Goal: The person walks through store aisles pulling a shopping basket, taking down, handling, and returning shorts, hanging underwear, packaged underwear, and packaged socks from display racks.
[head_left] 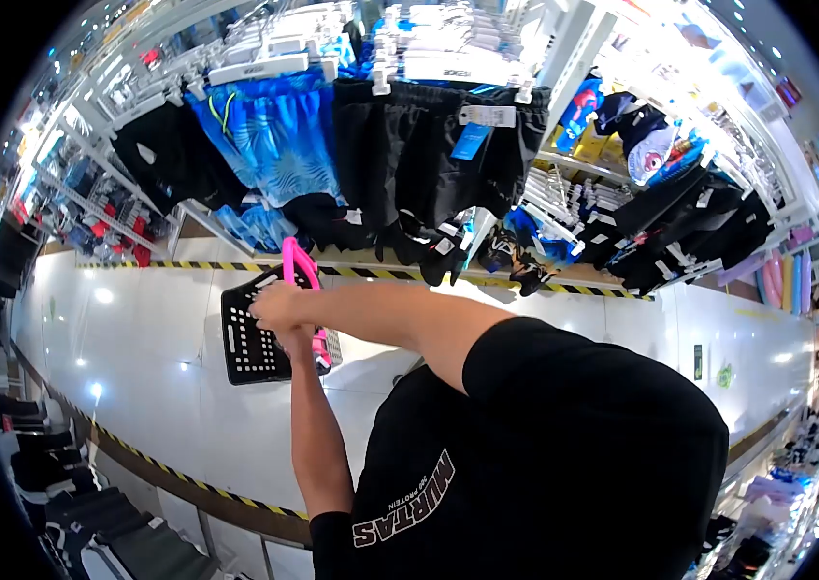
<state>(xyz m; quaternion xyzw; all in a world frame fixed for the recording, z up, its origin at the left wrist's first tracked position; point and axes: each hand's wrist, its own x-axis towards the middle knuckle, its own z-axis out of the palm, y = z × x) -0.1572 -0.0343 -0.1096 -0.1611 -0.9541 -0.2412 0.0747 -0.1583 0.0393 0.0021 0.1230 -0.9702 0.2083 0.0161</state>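
My two hands meet above a black shopping basket (243,338) with square holes and a pink handle (295,259). My right hand (279,304) reaches across from the right and lies over my left, its fingers curled. What it holds, if anything, is hidden. Below it, my left hand (295,334) is mostly covered, so its fingers do not show. The pink handle passes behind my right wrist and comes out beside my left wrist. Whether either hand grips the handle cannot be made out.
Ahead hangs a clothes rack with blue patterned shorts (284,135) and black shorts (409,145) bearing a blue tag (469,141). Yellow-black striped tape (187,265) edges the rack base. Dark folded garments (114,527) lie at lower left. Pale glossy floor (129,338) runs between the displays.
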